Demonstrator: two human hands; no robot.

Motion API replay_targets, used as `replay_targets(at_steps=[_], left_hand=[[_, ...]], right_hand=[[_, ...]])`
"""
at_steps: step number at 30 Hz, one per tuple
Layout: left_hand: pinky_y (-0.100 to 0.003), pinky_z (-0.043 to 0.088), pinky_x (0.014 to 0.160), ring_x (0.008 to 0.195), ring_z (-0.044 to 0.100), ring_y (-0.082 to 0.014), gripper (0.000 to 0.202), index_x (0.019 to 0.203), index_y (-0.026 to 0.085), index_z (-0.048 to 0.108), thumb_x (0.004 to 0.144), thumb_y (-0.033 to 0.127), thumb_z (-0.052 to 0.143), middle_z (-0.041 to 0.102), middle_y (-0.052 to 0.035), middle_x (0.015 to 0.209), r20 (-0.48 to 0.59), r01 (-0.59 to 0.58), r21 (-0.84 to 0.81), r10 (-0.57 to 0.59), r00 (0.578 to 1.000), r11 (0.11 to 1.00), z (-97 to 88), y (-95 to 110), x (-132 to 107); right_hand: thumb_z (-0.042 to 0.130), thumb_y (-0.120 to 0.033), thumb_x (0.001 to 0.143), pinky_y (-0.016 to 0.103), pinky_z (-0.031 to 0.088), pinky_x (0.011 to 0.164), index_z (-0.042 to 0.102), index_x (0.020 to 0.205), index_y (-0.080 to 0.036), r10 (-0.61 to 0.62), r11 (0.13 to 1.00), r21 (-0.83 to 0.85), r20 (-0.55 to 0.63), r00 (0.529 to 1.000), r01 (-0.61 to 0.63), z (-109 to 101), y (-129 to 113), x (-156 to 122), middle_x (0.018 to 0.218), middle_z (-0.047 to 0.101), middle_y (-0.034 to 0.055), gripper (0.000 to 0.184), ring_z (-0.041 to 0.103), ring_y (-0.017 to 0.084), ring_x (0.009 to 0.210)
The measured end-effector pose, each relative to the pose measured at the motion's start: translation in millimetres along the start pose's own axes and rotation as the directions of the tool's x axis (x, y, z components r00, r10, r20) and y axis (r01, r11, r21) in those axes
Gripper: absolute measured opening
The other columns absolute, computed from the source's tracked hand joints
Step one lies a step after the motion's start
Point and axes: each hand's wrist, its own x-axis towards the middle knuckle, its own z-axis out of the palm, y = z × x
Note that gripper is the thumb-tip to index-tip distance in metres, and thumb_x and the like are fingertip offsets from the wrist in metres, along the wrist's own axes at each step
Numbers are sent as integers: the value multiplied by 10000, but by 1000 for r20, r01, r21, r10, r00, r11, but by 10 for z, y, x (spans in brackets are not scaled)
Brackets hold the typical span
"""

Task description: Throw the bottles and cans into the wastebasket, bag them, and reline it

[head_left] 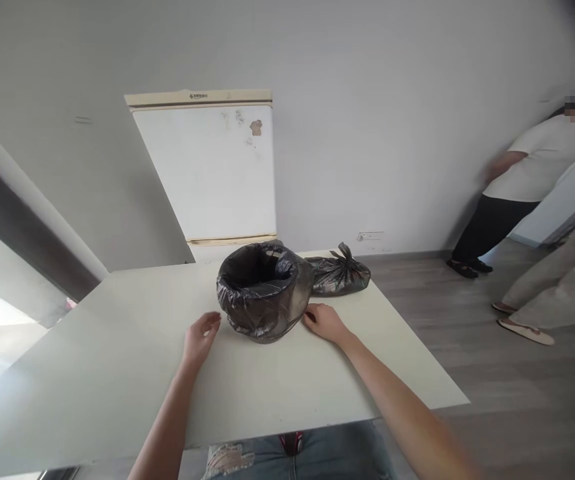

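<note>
Head view: the lined round bin (pixel 262 312) stands mouth upward on the white table (pixel 132 347), toward its far edge; a knotted black plastic bag (pixel 342 275) lies just beside it, right. My left hand (pixel 201 338) is near the bin's left side, fingers loosely curled around nothing visible; my right hand (pixel 325 323) is at its near right base, fingers bent, and whether they pinch the plastic I cannot tell. The black liner (pixel 245 317) looks thin, soft, slippery and easily torn, the bin beneath probably light and stiffer. The rim's opposite sides seem the soundest hold.
</note>
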Motion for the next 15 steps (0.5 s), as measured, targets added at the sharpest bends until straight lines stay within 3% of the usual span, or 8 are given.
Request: replay_targets(at_steps=[2, 4, 5, 9, 12, 14, 15], left_hand=[[-406, 583, 904, 1144, 685, -306, 701, 1463, 236, 510, 879, 599, 644, 660, -146, 1367, 44, -52, -326, 69, 997, 944, 85, 118, -14], [-421, 590, 912, 1171, 663, -313, 907, 1599, 304, 331, 829, 546, 746, 563, -143, 1494, 105, -36, -604, 125, 987, 796, 187, 248, -31], [-428, 591, 916, 1164, 658, -315, 936, 1611, 318, 313, 820, 510, 775, 558, -136, 1494, 134, -13, -675, 140, 981, 737, 234, 306, -39], [-467, 556, 1026, 1217, 629, -329, 794, 1544, 260, 420, 860, 432, 783, 593, -131, 1430, 210, 37, -678, 145, 967, 734, 366, 422, -77], [-498, 526, 1083, 1319, 580, -352, 868, 1597, 284, 334, 872, 433, 789, 542, -150, 1493, 206, -3, -652, 181, 962, 758, 473, 463, -136], [-503, 527, 1084, 1372, 541, -361, 938, 1638, 312, 251, 878, 434, 788, 490, -161, 1545, 204, -31, -644, 211, 956, 764, 588, 538, -204], [-502, 530, 1081, 1390, 525, -360, 958, 1649, 329, 216, 884, 426, 785, 461, -161, 1570, 210, -39, -645, 226, 951, 763, 659, 600, -248]], right_hand=[[514, -256, 940, 273, 299, 655, 590, 763, -207, 17, 1000, 18, -16, 1000, -17, 1, 0, -4, 779, 689, 39, 198, 571, 168, 702], [499, -257, 946, 272, 307, 649, 576, 747, -206, 45, 998, 37, -30, 999, -44, -4, -4, 4, 743, 664, 33, 220, 550, 164, 676], [488, -256, 951, 272, 317, 652, 576, 746, -205, 59, 997, 48, -34, 998, -57, -12, -8, 11, 730, 654, 30, 228, 545, 163, 668], [471, -248, 962, 277, 383, 683, 619, 806, -203, 98, 991, 96, -15, 995, -96, -95, -18, -48, 737, 647, 30, 219, 569, 171, 687], [610, -300, 909, 295, 444, 696, 680, 995, -187, 128, 984, 124, 26, 991, -131, -196, 17, -327, 885, 693, 74, 159, 628, 202, 765], [748, -417, 838, 328, 506, 731, 645, 1277, -186, 172, 969, 172, 53, 984, -179, -256, 51, -610, 1115, 699, 133, 507, 676, 247, 885], [813, -479, 785, 358, 540, 785, 543, 1456, -218, 208, 942, 254, 66, 976, -218, -280, 62, -752, 1283, 657, 157, 769, 685, 280, 998]])
